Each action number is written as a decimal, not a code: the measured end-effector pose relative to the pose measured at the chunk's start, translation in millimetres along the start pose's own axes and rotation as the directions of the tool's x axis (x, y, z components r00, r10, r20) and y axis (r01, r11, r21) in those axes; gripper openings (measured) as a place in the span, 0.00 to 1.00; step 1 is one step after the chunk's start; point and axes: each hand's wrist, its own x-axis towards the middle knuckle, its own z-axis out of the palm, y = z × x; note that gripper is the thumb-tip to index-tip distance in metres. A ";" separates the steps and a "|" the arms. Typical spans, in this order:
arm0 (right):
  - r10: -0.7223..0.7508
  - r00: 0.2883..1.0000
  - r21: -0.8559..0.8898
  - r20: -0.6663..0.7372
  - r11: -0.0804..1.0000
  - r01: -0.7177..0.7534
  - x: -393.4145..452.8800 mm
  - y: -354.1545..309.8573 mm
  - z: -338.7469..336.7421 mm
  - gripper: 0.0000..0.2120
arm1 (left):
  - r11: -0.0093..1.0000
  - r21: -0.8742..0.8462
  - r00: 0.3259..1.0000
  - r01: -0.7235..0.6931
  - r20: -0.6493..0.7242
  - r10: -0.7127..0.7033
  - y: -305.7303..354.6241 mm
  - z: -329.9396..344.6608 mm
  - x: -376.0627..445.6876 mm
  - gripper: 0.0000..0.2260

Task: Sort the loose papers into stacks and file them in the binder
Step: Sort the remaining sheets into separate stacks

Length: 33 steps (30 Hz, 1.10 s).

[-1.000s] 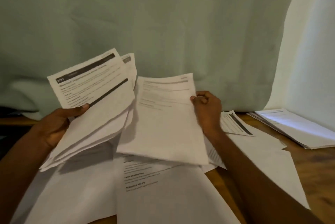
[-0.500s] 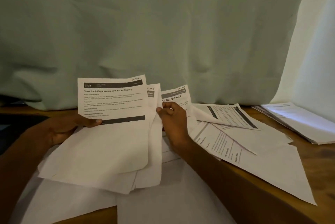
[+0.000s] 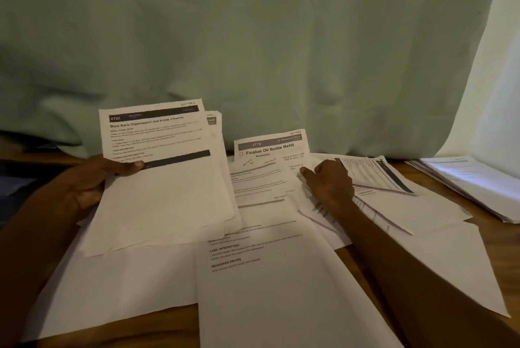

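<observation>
I see loose papers (image 3: 281,285) spread over the wooden table (image 3: 495,238), a neat stack (image 3: 475,187) far right. My left hand (image 3: 84,187) clamps a raised sheaf (image 3: 163,178); my right hand (image 3: 329,184) pinches the "Finalize Oil Bottle Refill" sheet (image 3: 270,150).

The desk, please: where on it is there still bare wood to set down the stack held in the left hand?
Little bare wood shows on the desk: a narrow strip between the loose sheets and the side pile at right, and a sliver at the near edge. The middle is crowded with overlapping papers, where the right hand touches the Oil Bottle Refill sheet. The left hand grips the stack.
</observation>
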 end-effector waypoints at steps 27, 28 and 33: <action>0.194 0.959 0.815 -0.208 0.577 0.060 12.6 -6.6 -18.2 0.09 | 0.986 -0.088 0.975 -0.139 -0.186 0.121 77.3 121.1 -46.4 0.24; 0.197 0.956 0.830 -0.219 0.553 0.076 13.6 -7.1 -19.6 0.08 | 0.983 -0.097 0.974 -0.153 -0.182 0.134 76.9 121.8 -46.4 0.24; 0.298 0.943 0.976 -0.148 0.200 0.090 20.6 -12.5 -33.9 0.08 | 0.972 -0.152 0.966 -0.180 -0.214 0.145 75.9 121.5 -42.8 0.24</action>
